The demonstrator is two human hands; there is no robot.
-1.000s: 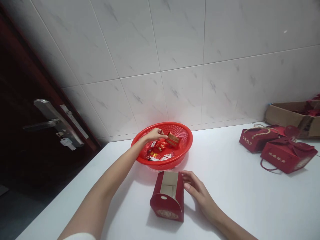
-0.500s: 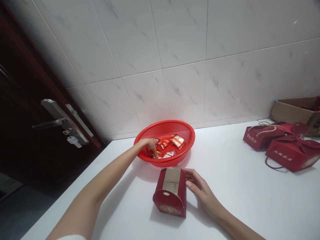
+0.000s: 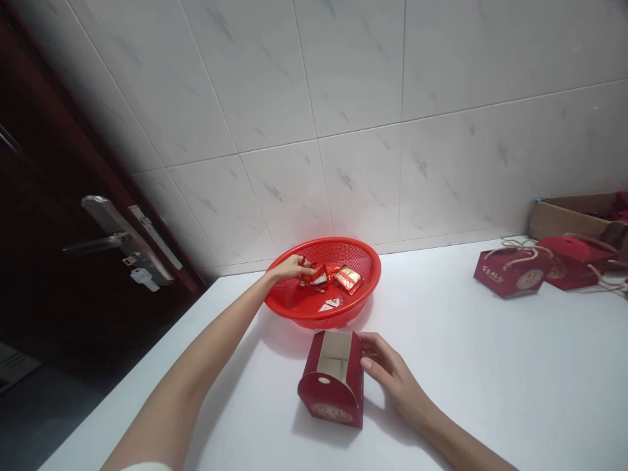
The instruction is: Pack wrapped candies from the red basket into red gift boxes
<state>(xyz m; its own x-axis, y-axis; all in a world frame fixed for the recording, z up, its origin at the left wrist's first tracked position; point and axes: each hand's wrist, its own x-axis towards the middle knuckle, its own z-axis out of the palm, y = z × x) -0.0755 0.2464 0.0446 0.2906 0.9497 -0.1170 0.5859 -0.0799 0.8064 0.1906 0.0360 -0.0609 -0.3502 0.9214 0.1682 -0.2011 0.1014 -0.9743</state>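
My left hand (image 3: 290, 268) is inside the red plastic basket (image 3: 279, 302), near its left rim. Its fingers are closed on a red candy packet (image 3: 318, 276). A gold-and-red packet (image 3: 348, 279) and a few small wrapped pieces (image 3: 332, 303) lie in the basket. In front stands a dark red gift box (image 3: 330, 399), upright on the table, its top open and its inside pale. My right hand (image 3: 387, 369) holds the box's right side, with the fingers at the back edge and the thumb against the side. Parts of those fingers are hidden behind the box.
Two red gift boxes stand at the right, one with a rope handle (image 3: 513, 271) and another (image 3: 572, 261) behind it. A cardboard carton (image 3: 564, 219) is by the tiled wall (image 3: 358, 176). At left is a dark door with a metal handle (image 3: 118, 232).
My left hand has pulled back slightly up and left, with the red packet now in its fingers. A bow-topped box at the right is gone from the front. My right hand stays at the box.
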